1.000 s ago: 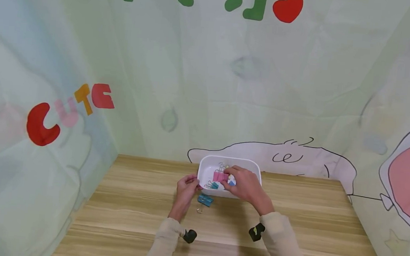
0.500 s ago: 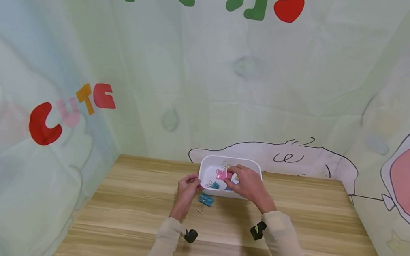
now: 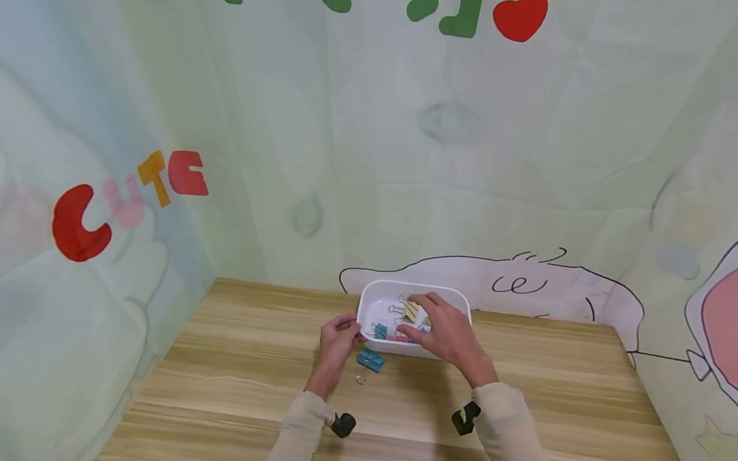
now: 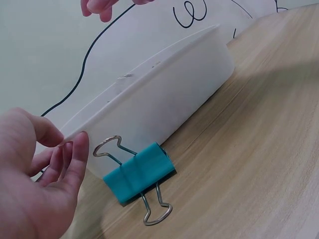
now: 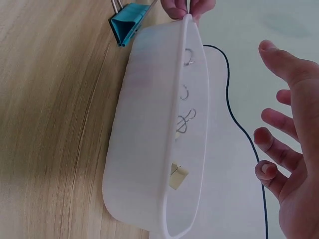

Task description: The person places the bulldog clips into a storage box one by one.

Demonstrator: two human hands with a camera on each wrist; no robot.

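My left hand [image 3: 335, 343] pinches the left end of a white plastic bin [image 3: 391, 348] by its rim; the left wrist view shows thumb and fingers on the edge. Over the bin's right half hovers my right hand [image 3: 448, 333], fingers apart and relaxed, nothing between them in the right wrist view. Inside lie a yellow binder clip [image 3: 410, 312], a small teal binder clip [image 3: 379, 331] and a pink binder clip [image 3: 397, 338], partly hidden by the front rim. A larger teal binder clip [image 4: 139, 172] rests on the table just outside the bin, near my left hand.
The bin stands near the back of the wood-grain table [image 3: 236, 394]. A printed fabric backdrop [image 3: 284, 142] rises behind the table and along both sides. Black wrist cameras hang at the left cuff [image 3: 343, 424] and the right cuff [image 3: 465, 417].
The pink binder clip was in my right fingers; it has been let go and lies low at the bin's front. The yellow clip now shows more fully. My left hand stays on the rim.
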